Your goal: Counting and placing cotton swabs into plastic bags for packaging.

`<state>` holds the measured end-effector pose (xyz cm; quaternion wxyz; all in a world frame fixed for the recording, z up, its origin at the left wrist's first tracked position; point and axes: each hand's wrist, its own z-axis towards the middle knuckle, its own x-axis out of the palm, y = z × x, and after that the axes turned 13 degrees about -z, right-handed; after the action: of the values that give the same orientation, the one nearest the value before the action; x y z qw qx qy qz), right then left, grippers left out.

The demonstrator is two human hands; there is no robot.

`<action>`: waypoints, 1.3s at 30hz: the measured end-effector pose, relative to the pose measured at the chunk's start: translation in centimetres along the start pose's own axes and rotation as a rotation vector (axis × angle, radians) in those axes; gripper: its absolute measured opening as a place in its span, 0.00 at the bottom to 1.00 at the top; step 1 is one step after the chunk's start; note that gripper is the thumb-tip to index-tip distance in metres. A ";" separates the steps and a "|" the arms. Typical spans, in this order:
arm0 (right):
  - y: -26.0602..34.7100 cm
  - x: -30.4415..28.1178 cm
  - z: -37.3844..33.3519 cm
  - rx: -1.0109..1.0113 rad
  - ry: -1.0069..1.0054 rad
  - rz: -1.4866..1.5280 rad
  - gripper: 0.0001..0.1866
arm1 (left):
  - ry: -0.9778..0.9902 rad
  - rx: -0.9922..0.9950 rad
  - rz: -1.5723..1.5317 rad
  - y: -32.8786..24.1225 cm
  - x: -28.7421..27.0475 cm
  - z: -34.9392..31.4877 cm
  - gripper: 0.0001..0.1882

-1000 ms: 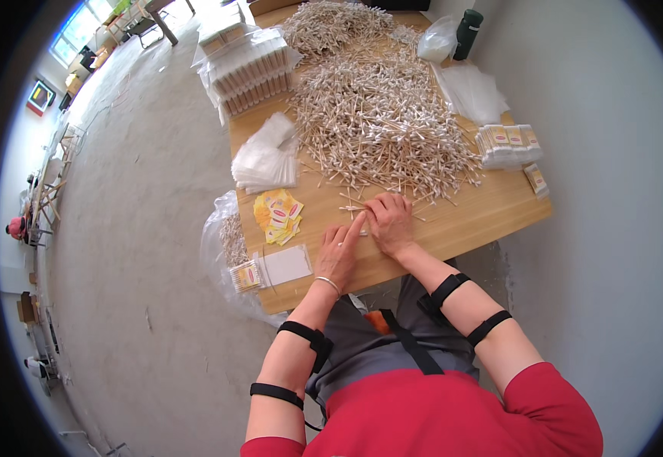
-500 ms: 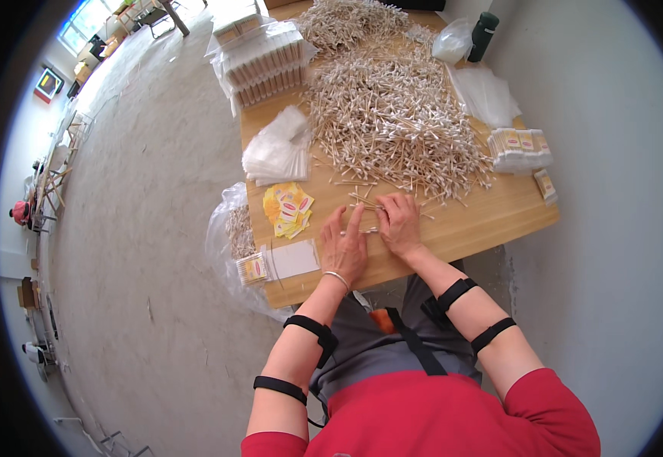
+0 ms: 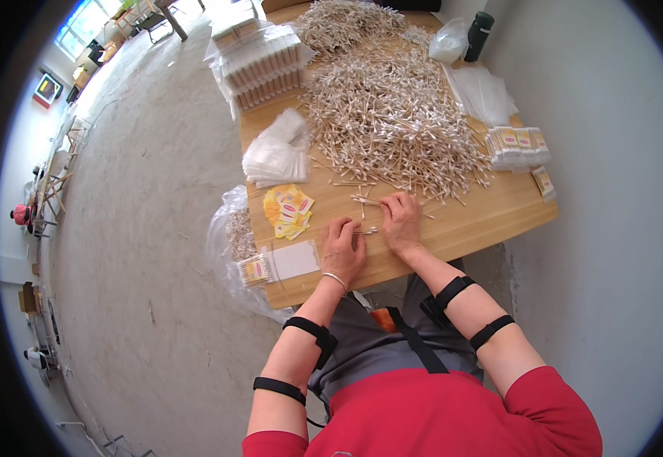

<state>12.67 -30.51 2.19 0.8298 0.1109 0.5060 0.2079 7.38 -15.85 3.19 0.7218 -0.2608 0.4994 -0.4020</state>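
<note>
Swabs (image 3: 371, 230) poke out to the right of the left grip (image 3: 344, 245), its fingers curled narrow about them, while the right grip (image 3: 400, 221), also narrow, touches more swabs (image 3: 365, 199) just to its left on the counter (image 3: 461, 228); whether either pinches them firmly, I cannot tell. Beyond both grips spreads a large swab heap (image 3: 396, 114), and left of the left grip lie a white sheet (image 3: 296, 259), yellow cards (image 3: 291, 212) and, farther off, clear bags (image 3: 278, 152). Filled packs (image 3: 516, 150) sit well right of the right grip.
</note>
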 end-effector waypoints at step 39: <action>2.4 1.2 1.8 -0.148 0.105 0.137 0.06 | 0.143 0.012 0.162 1.6 -1.1 -0.3 0.33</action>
<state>14.25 -27.80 3.00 0.7920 0.0726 0.5231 0.3063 7.41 -14.06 2.34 0.7162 -0.1859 0.5665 -0.3627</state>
